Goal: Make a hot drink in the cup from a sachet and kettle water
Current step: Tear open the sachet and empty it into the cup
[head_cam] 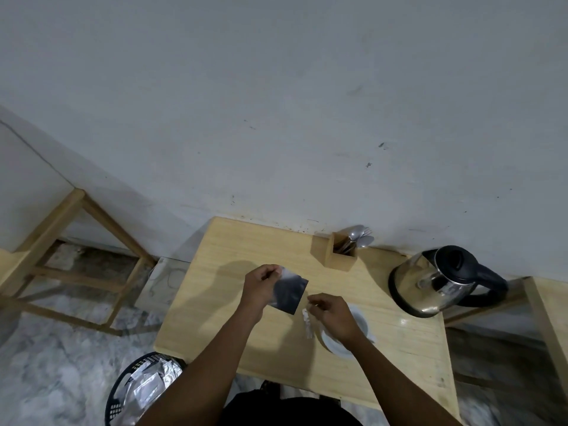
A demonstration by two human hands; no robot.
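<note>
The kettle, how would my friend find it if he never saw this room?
Look at the wooden table against the grey wall. Go to its far right corner, past the wooden box of spoons. The kettle sits there: shiny silver body, black lid and black handle, the biggest and only shiny rounded thing on the table.

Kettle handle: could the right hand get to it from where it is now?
Probably yes. The kettle stands right of the cup with its black handle facing outward, nothing between, but the right hand first needs to drop its torn strip.
</note>
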